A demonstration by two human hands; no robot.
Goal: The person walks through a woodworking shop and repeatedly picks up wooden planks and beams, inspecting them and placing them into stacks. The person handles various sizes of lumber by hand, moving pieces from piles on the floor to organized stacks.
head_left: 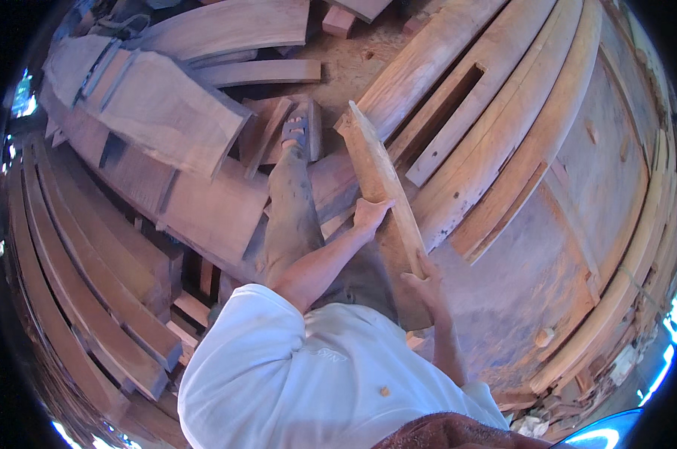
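A: Head view, and here's the plank (383, 183), slanting up from the lap, its pale edge catching the light!

B: Where are the hands?

A: Left hand (371, 215) about midway along, fingers closed over the edge. Right hand (425, 284) nearer the lap end, fingers wrapped on that same edge; how tightly, I can't tell.

B: And around it?

A: Long beams (495, 142) fan out just to its right, one with a dark slot (452, 101). On the left, a leg (290, 198) stretches forward to a sandalled foot (295, 136).

B: Farther left?

A: Broad boards (166, 112) piled up there, and below them curved beams (84, 299) side by side. White shirt (353, 382) filling the bottom!
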